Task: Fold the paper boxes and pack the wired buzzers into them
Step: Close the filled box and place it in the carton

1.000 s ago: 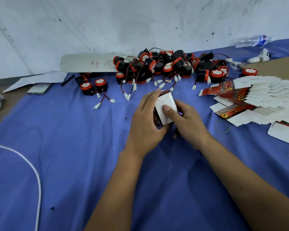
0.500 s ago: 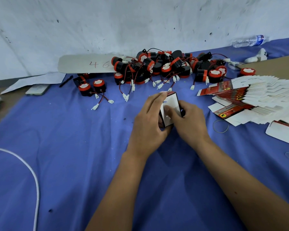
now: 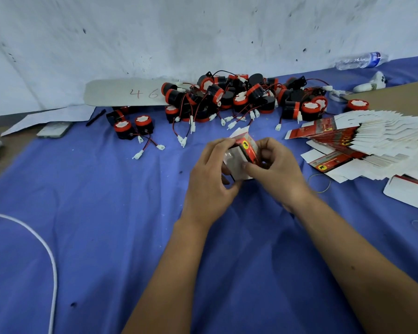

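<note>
A small red-and-white paper box [image 3: 244,154] is held above the blue cloth between both hands. My left hand [image 3: 210,179] grips its left side with curled fingers. My right hand [image 3: 274,169] pinches its right side, thumb on the white face. An open flap sticks up at the box's far end. A heap of black-and-red wired buzzers [image 3: 241,97] lies behind the hands near the wall. Two more buzzers [image 3: 133,126] sit apart to the left. Flat unfolded boxes [image 3: 362,138] are fanned out on the right.
A card marked "46" [image 3: 123,92], a phone [image 3: 54,129] and a pen [image 3: 95,117] lie at the back left. A white cable [image 3: 46,251] curves at the left. A water bottle [image 3: 361,60] lies at the back right; rubber bands [image 3: 320,183] lie beside the flat boxes.
Both hands have turned the box, so its red printed side now faces up instead of the plain white face. My right hand's fingers have curled tighter round it.
</note>
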A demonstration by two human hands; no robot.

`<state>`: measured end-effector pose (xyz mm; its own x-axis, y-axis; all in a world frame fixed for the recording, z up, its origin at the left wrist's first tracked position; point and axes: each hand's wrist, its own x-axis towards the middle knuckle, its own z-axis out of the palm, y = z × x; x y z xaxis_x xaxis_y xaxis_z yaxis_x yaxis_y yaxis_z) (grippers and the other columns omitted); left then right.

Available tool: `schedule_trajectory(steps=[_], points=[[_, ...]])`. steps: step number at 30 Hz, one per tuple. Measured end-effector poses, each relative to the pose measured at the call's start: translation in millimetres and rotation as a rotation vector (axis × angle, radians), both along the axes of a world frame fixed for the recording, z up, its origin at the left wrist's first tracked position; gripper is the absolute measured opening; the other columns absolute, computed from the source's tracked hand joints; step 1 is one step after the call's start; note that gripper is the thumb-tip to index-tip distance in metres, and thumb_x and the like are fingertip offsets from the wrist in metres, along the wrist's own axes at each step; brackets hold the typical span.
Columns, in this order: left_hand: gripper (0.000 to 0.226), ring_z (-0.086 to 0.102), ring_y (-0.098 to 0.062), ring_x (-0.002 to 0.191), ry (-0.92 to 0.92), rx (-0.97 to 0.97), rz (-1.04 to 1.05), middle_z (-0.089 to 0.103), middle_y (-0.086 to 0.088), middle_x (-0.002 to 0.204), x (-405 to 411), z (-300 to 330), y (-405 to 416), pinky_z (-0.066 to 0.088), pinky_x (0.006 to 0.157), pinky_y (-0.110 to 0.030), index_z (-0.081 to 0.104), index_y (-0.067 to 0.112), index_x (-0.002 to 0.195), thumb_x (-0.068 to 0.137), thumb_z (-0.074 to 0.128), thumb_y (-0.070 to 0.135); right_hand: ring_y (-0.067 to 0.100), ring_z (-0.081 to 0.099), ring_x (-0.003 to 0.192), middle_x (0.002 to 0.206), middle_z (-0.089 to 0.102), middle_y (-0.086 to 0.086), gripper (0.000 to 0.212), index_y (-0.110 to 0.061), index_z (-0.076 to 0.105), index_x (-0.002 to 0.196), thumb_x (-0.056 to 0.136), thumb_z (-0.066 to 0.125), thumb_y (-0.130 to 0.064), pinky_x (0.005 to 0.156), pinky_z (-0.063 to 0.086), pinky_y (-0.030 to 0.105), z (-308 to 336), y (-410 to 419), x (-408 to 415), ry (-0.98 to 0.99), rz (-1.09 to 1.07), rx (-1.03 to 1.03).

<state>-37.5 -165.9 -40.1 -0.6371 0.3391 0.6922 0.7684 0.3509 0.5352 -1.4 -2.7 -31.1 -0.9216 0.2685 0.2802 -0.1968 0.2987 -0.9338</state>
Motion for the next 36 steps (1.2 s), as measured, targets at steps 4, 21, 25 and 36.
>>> schedule_trajectory(steps=[4, 21, 25, 36], points=[[0.070, 0.061, -0.006, 0.094, -0.031, 0.002, -0.074, 0.054, 0.014, 0.126, 10, 2, 14, 0.056, 0.078, -0.025, 0.056, 0.023, 0.133, 0.067, 0.071, 0.007, -0.001, 0.060, 0.075, 0.083, 0.063, -0.009, 0.029, -0.020, 0.052, 0.099, 0.079, 0.072, -0.011, 0.063, 0.045, 0.014, -7, -4, -3, -0.011, -0.141, 0.210], [0.043, 0.060, -0.025, 0.128, -0.946, 0.650, -0.068, 0.061, -0.007, 0.138, 13, 10, 17, 0.044, 0.114, -0.053, 0.055, 0.029, 0.134, 0.099, 0.050, 0.054, 0.024, 0.069, 0.083, 0.092, 0.074, 0.004, 0.034, -0.020, 0.060, 0.107, 0.081, 0.073, -0.003, 0.079, 0.058, 0.046, 2, -9, 6, -0.106, 0.175, 0.056], [0.060, 0.066, -0.029, 0.121, -0.982, 0.723, -0.115, 0.068, -0.014, 0.129, 14, 10, 15, 0.053, 0.105, -0.044, 0.055, 0.034, 0.124, 0.088, 0.043, 0.080, 0.017, 0.071, 0.089, 0.097, 0.075, -0.003, 0.030, -0.016, 0.067, 0.113, 0.085, 0.079, -0.015, 0.080, 0.058, 0.033, 4, -13, 10, -0.017, 0.293, 0.210], [0.013, 0.056, -0.017, 0.073, -0.551, 0.231, 0.297, 0.060, 0.004, 0.080, -8, -7, 20, 0.049, 0.068, -0.042, 0.050, 0.013, 0.090, 0.085, 0.045, 0.024, 0.017, 0.061, 0.096, 0.096, 0.069, -0.009, 0.022, -0.026, 0.062, 0.102, 0.081, 0.059, -0.030, 0.103, 0.039, 0.041, 11, -11, 4, 0.004, 0.214, 1.063]])
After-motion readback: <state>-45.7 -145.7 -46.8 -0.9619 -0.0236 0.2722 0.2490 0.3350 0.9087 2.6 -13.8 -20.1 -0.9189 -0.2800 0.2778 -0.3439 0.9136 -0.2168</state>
